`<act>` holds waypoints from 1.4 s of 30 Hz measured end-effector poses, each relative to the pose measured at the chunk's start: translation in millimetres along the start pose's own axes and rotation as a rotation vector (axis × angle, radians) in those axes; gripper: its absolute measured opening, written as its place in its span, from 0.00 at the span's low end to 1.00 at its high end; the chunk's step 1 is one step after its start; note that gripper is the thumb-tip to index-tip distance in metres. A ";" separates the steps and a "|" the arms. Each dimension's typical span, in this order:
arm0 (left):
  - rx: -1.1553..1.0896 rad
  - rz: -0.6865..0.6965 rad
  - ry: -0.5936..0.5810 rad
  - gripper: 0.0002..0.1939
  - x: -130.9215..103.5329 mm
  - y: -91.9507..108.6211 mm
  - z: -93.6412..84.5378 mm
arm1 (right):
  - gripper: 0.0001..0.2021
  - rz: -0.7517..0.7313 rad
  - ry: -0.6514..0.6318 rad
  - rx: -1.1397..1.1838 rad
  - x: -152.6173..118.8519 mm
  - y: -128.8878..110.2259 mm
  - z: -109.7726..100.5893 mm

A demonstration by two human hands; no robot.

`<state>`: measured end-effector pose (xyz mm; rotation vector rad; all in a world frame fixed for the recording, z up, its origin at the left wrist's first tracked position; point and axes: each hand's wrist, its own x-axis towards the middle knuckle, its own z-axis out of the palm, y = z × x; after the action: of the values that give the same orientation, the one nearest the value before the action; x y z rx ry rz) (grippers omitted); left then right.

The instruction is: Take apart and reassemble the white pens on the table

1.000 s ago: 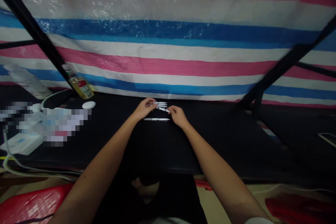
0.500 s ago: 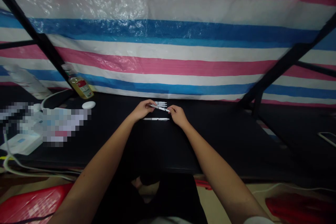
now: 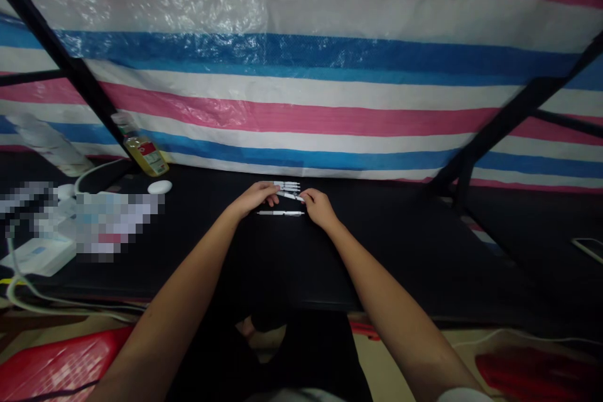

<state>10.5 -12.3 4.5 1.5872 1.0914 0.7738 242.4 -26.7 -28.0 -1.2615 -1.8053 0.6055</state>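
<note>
Both my hands are at a white pen (image 3: 290, 196) that slants slightly down to the right above the black table. My left hand (image 3: 257, 198) is closed round its left end, and the fingers hide that end. At the other tip, my right hand (image 3: 318, 206) pinches the pen between thumb and fingers. Just beyond it, several white pens (image 3: 288, 184) lie side by side in a row, their left ends partly covered by my left hand. Nearer to me, one more white pen (image 3: 281, 213) lies crosswise by itself, touched by neither hand.
To the left are a bottle of yellow liquid (image 3: 149, 157), a white oval object (image 3: 159, 187), a white box (image 3: 40, 256) and cables. A phone-like object (image 3: 588, 249) lies far right. Black slanted frame bars (image 3: 494, 119) and a striped tarp (image 3: 301, 116) stand behind the black table (image 3: 400, 251).
My left fingers have shifted over the pen's left end, covering more of it, and the pen sits closer to the row. My right hand has barely moved.
</note>
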 end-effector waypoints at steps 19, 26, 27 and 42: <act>-0.166 0.080 0.090 0.09 3.0 -9.7 -2.8 | 0.12 0.052 0.505 0.319 -85.6 -127.5 -35.4; -0.231 0.056 0.092 0.11 2.1 -6.1 -2.2 | 0.09 -0.154 0.105 0.398 -186.1 -166.0 17.4; -0.262 0.049 0.092 0.11 2.1 -5.5 -2.4 | 0.10 -0.190 0.058 0.370 -192.4 -164.5 16.9; -0.588 0.088 0.032 0.12 -1.1 -8.4 -9.6 | 0.14 0.596 0.021 0.946 -32.3 -57.5 -41.5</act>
<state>-0.7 -9.1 -0.9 1.1267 0.7243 1.0666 252.1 -81.2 26.8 -1.0684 -0.8527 1.5354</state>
